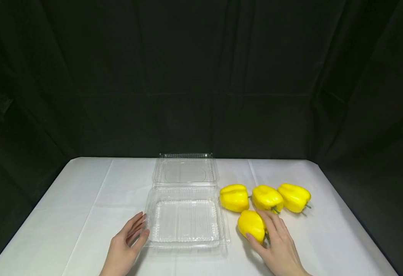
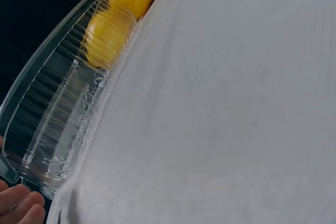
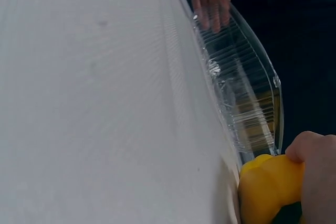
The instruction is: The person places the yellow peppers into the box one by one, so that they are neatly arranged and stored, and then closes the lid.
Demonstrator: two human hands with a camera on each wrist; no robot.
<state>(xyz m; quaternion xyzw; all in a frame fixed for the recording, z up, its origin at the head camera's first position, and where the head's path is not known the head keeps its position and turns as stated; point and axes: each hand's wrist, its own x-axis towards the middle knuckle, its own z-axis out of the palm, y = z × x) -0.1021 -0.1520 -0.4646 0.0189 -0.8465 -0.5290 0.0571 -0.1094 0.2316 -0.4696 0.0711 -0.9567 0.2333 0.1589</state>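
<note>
A clear plastic clamshell container (image 1: pixel 187 244) lies with its lid (image 1: pixel 185 174) folded back, away from me. At its left side is my left hand (image 1: pixel 123 243), fingers loosely bent and fingertips right at the rim. The left wrist view shows those fingers (image 2: pixel 21 203) beside the container's near corner. My right hand (image 1: pixel 278 245) grips a yellow bell pepper (image 1: pixel 250 225), thumb on the near side and fingers over the far side. In the right wrist view this bell pepper (image 3: pixel 268 184) is close to the container's right end, under the thumb.
Behind the gripped one, three more yellow bell peppers stand in a row: left (image 1: pixel 234 198), middle (image 1: pixel 267 197) and right (image 1: pixel 293 197), with green stems. A white cloth (image 1: pixel 73 214) covers the table. Black curtains (image 1: pixel 194 76) hang around the back and sides.
</note>
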